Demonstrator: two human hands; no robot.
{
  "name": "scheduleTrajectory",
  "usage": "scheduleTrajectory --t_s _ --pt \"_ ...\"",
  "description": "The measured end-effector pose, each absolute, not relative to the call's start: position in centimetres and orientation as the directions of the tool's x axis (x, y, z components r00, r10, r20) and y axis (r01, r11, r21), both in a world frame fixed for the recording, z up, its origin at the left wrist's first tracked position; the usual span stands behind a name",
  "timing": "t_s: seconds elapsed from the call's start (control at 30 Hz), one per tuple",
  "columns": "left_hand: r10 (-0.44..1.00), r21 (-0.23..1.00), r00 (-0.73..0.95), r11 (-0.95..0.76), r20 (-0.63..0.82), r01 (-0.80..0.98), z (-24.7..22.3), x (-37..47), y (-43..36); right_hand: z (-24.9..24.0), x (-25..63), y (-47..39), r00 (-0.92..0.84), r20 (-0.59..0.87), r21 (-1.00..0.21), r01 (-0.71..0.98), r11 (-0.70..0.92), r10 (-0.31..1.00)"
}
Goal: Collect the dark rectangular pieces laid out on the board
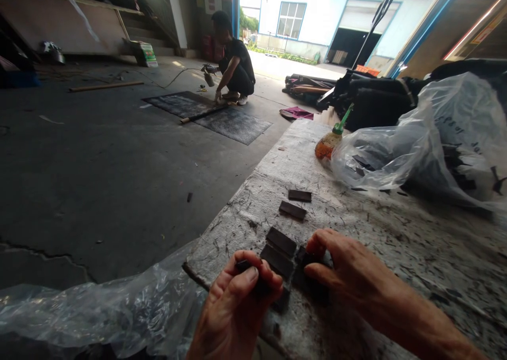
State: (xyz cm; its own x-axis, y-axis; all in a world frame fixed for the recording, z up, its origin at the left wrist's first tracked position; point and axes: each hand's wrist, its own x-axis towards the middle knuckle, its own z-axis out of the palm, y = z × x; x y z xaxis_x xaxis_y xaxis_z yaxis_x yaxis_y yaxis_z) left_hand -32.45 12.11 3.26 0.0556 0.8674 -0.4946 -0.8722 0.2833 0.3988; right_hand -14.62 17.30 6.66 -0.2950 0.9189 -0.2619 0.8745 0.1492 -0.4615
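Observation:
My left hand is curled closed around a small dark piece, probably a black strip, mostly covered by the fingers and thumb. Just to its right, thumb and fingertips of my right hand close on a cluster of black strips lying on the table; how many it grips is hidden. Two flat black rectangular strips lie side by side between and beyond my hands. Farther off are two smaller strips, one nearer and one behind it.
The table's pale, stained cloth is littered with dark scraps. A green-spouted bottle stands beside a clear plastic bag holding black pieces. Plastic sheeting lies below the left edge. Another person squats over a dark sheet on the floor.

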Motion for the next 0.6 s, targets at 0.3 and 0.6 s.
scheduleTrajectory --t_s 0.3,0.6 --pt "0.884 0.377 0.082 0.278 -0.461 -0.883 3.1 -32.6 12.1 6.8 -14.9 16.9 -0.285 -0.297 -0.388 0.908 0.157 0.911" --pt "0.897 0.377 0.11 0.287 -0.427 -0.88 2.6 -32.7 12.0 7.9 -15.4 18.3 -0.247 -0.361 -0.398 0.913 0.091 0.899"
